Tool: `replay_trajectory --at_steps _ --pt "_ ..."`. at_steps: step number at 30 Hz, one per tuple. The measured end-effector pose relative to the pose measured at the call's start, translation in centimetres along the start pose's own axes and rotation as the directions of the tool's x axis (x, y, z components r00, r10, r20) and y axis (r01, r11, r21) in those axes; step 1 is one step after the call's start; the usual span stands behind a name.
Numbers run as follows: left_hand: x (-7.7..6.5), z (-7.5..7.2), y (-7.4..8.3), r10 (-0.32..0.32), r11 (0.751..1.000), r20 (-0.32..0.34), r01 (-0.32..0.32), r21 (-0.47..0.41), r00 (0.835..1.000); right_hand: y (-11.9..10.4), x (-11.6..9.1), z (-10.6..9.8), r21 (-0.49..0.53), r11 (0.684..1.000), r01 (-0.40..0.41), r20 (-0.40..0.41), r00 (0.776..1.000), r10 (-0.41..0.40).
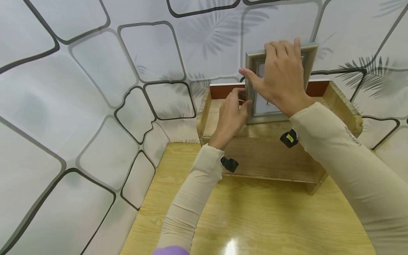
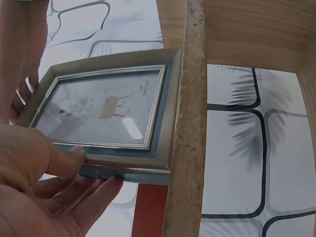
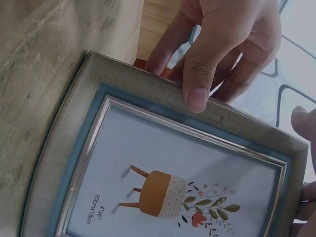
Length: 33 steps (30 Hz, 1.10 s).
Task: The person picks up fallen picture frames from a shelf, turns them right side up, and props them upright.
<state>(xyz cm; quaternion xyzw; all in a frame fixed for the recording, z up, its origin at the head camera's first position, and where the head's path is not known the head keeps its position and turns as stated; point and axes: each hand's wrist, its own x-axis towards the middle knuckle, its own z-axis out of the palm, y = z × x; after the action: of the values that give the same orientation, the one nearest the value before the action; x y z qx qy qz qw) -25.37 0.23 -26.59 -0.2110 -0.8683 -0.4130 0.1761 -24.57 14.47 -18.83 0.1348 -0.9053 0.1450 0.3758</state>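
Observation:
A photo frame (image 1: 266, 119) with a silvery-gold border and a blue-grey inner band stands upright on the top board of a small wooden shelf (image 1: 271, 156). Its printed insert (image 3: 163, 195) shows a potted plant and size lettering. My left hand (image 1: 231, 111) pinches the frame's left side, thumb (image 2: 74, 154) on the front and fingers behind. Over the top edge lies my right hand (image 1: 280, 74), gripping it with the fingers across the rim. That hand covers much of the picture in the head view.
The shelf stands on a yellow wood-grain table (image 1: 255, 212) against a patterned wall (image 1: 210, 46). Raised side panels (image 1: 345, 106) flank the top board, and a reddish-brown back strip (image 1: 226, 92) runs behind. Black wrist cameras (image 1: 229, 164) sit at both cuffs.

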Motion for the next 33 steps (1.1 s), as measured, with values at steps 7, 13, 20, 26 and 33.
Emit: replay_trajectory --at_steps 7,13,20,26,33 --pt "-0.4 -0.2 0.4 0.012 1.000 0.017 -0.012 0.010 1.000 -0.3 -0.3 -0.6 0.014 1.000 -0.002 0.033 0.999 0.002" --pt "-0.6 -0.1 0.5 0.029 0.999 0.006 -0.030 0.015 1.000 -0.4 -0.5 -0.7 0.035 0.999 -0.003 0.049 0.999 0.001" --pt "-1.1 0.3 0.6 0.053 0.999 -0.042 -0.053 0.000 0.998 -0.5 -0.8 -0.8 0.032 0.999 -0.027 0.081 0.996 0.024" --pt "-1.4 0.7 0.9 0.077 0.997 -0.068 -0.076 0.011 0.995 -0.6 -0.9 -1.0 0.020 0.998 -0.058 0.117 0.992 0.055" --pt "-1.5 1.1 1.3 0.076 0.997 -0.079 -0.075 0.016 0.994 -0.4 -0.9 -1.1 0.024 0.997 -0.074 0.138 0.988 0.070"
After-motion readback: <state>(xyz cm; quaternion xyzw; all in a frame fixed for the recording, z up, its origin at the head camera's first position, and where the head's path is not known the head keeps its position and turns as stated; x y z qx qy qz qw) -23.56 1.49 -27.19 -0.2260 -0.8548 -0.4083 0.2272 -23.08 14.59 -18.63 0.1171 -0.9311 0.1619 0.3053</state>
